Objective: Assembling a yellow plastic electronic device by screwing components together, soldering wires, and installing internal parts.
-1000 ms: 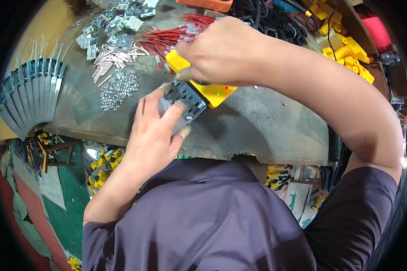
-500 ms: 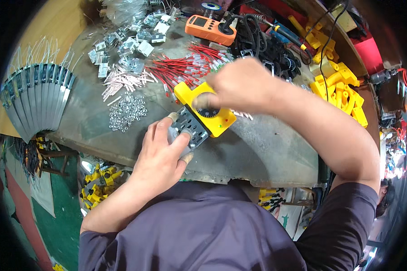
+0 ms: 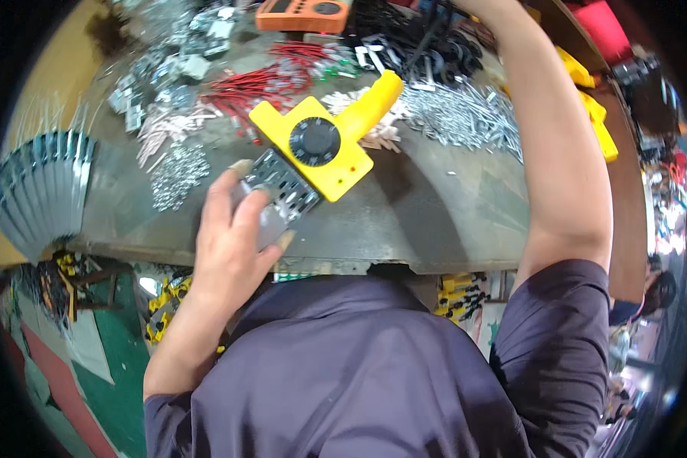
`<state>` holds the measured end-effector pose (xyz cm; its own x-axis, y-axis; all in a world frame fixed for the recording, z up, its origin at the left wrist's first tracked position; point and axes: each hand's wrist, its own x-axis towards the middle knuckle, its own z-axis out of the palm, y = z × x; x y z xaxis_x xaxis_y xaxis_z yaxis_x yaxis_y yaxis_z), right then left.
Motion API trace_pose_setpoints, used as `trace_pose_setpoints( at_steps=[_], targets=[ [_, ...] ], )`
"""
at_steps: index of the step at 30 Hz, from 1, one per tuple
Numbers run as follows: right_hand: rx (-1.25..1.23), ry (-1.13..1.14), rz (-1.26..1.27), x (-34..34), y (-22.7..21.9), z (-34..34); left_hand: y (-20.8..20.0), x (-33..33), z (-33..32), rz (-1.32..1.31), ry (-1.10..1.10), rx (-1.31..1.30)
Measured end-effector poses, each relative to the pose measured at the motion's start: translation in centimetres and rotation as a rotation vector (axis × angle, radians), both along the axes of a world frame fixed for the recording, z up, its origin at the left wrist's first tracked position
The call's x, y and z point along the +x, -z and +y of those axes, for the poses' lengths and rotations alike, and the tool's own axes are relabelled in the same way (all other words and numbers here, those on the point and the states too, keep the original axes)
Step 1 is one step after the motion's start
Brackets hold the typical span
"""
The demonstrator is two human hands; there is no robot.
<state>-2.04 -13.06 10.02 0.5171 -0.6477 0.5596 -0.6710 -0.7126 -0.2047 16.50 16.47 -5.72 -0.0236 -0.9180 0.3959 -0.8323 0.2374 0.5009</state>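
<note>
A yellow handheld tool [image 3: 342, 162] lies tilted over the near middle of the bench, its handle pointing to the upper right. It carries a black round dial [image 3: 314, 141] and two small indicator lights. A slotted metal housing [image 3: 291, 187] is joined to its lower left side. Around that metal end my left hand [image 3: 233, 233] is closed, with tape-like covers on some fingertips. My right forearm [image 3: 557, 145] reaches far up to the top edge, where the hand is cut off from sight. Nothing touches the dial.
Red-wire parts [image 3: 259, 85], pale sleeves [image 3: 172, 128], small nuts [image 3: 179, 174] and silver screws [image 3: 466, 114] lie in piles beyond the tool. An orange meter [image 3: 301, 15] stands at the back. Fanned metal blades [image 3: 46, 183] are at left, yellow casings [image 3: 599, 126] at right.
My right hand has left the dial and moved up out of view, uncovering the dial and yellow handle. The view has shifted, and the tool sits further left in it.
</note>
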Motion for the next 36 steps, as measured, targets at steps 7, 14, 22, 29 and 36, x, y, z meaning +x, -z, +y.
trace_pose_setpoints(
  at_steps=[7,14,22,29,36],
  targets=[
    [0.493,0.396,-0.189,-18.1,4.1,7.4,-0.7,1.0,-1.5,0.127,0.378,0.051],
    [0.304,0.672,0.174,-25.2,12.5,13.1,-2.3,0.1,-2.4,-0.025,0.533,0.222],
    [0.641,0.056,0.207,-14.6,12.6,13.7,-0.7,0.4,3.0,0.108,0.323,-0.079],
    [0.662,-0.290,-0.470,-9.5,10.1,20.5,4.3,0.3,8.6,0.131,0.080,0.030],
    [0.347,-0.659,-0.146,-3.8,16.1,28.1,5.4,-3.5,7.9,0.973,0.266,0.289]
  ],
)
